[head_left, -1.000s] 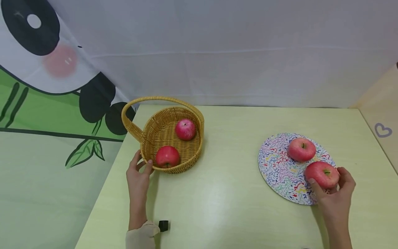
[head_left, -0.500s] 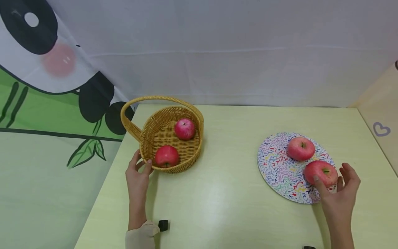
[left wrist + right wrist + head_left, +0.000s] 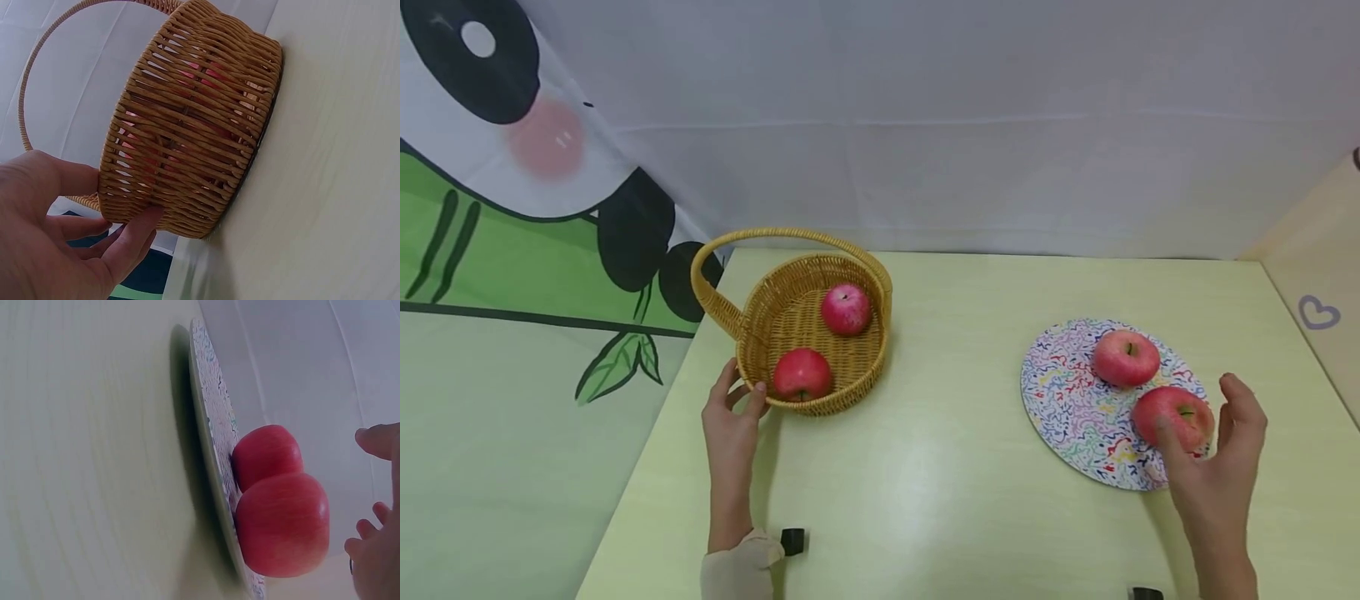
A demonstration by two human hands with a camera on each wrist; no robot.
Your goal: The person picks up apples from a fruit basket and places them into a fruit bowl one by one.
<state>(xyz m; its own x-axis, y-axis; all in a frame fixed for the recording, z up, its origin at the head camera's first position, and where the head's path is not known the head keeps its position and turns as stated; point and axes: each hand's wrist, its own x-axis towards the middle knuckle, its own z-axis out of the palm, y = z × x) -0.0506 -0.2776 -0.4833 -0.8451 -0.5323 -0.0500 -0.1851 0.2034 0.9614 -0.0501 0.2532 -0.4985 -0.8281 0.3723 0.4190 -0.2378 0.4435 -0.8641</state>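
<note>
My left hand [image 3: 730, 425] holds the near left side of a wicker basket [image 3: 868, 379] with an arched handle. In the left wrist view, its thumb and fingers [image 3: 134, 240] are on the basket's woven outer wall [image 3: 187, 125]. Inside lie two apples, a darker pinkish one [image 3: 847, 309] at the back and a red one [image 3: 803, 374] in front. At right, two more apples, a rear one [image 3: 1126, 358] and a front one [image 3: 1183, 421], rest on a round patterned board [image 3: 1067, 408]. My right hand [image 3: 1217, 475] is beside the front apple, fingers spread; the right wrist view shows it apart from both apples.
The pale table [image 3: 940, 467] runs back to a grey-white cloth [image 3: 925, 167]. Small black objects lie near the left sleeve [image 3: 793, 542] and at the bottom edge by the right wrist [image 3: 1147, 593]. A cartoon-printed cloth [image 3: 490, 400] hangs on the left.
My right hand has let go of the front apple, its fingers spreading away to the right while the apple stays on the board. My left hand has stayed on the basket.
</note>
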